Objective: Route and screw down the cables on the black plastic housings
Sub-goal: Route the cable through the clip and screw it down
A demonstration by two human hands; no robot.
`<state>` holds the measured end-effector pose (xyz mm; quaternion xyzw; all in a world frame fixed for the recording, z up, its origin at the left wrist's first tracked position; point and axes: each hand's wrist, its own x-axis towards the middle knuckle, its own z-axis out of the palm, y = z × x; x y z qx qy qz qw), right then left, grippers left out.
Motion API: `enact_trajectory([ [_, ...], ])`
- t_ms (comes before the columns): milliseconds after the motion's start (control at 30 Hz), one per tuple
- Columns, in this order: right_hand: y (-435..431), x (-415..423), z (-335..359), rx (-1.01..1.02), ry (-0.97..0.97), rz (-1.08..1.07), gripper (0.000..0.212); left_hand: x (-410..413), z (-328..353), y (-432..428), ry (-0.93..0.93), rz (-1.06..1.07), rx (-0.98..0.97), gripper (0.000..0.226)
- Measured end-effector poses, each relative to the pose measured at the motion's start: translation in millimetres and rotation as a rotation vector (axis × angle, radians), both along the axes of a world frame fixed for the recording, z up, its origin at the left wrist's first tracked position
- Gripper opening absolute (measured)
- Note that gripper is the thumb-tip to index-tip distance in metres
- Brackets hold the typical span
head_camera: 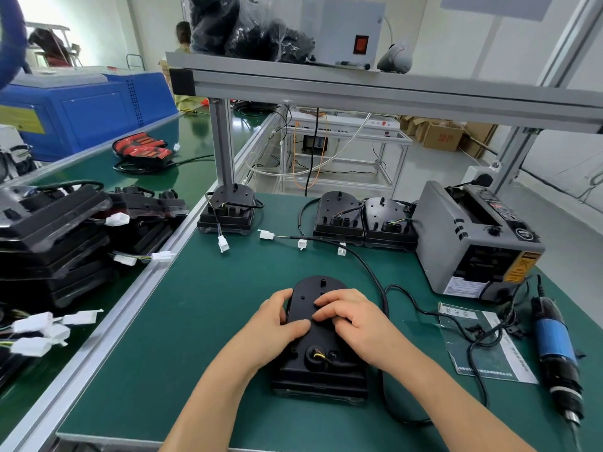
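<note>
I'm steadying the housing (pixel 310 287) at six o'clock to route its cable (pixel 372 273), left hand (pixel 277 322) fingers wrapping its edge, right hand (pixel 354 316) fingers pressing on top.

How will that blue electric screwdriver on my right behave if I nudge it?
The electric screwdriver has a round barrel and lies on its side on the green mat, so a nudge may roll it slightly. Its black cord looks loose and floppy, and would probably drag behind. The chunky body suggests it is fairly heavy for its size.
</note>
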<state>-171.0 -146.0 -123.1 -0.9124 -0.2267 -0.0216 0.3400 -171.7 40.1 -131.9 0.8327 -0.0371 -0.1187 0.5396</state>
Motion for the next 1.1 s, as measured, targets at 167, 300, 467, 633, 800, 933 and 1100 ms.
enact_trajectory([
  [167,-0.3,-1.8,-0.7,0.026,-0.008,0.010,0.036,-1.2,-0.6,-4.4,-0.006,0.015,0.093,0.051],
  [300,-13.2,1.9,9.3,0.011,-0.018,-0.183,0.025,1.2,-1.7,-4.5,-0.023,-0.013,0.231,0.054],
  [467,-48.3,11.7,18.7,-0.587,-0.021,-0.630,0.043,1.6,-2.2,-2.5,-0.026,-0.023,0.256,0.051],
  [633,-49.1,14.5,5.0,-0.653,0.207,-0.581,0.051,-4.9,-10.1,-2.6,-0.091,0.047,0.255,0.046],
  [800,-47.2,14.2,-0.9,-0.353,0.196,-0.596,0.047,-7.3,-12.2,5.7,-0.108,0.102,0.190,0.042],
  [933,-44.2,9.2,4.0,0.037,0.031,-0.589,0.044,16.7,-3.3,8.5,-0.191,0.171,0.336,0.045],
  [1100,-37.5,-5.9,10.3,0.470,-0.094,-0.519,0.034,64.5,15.0,-2.9,-0.315,0.244,0.545,0.066],
])
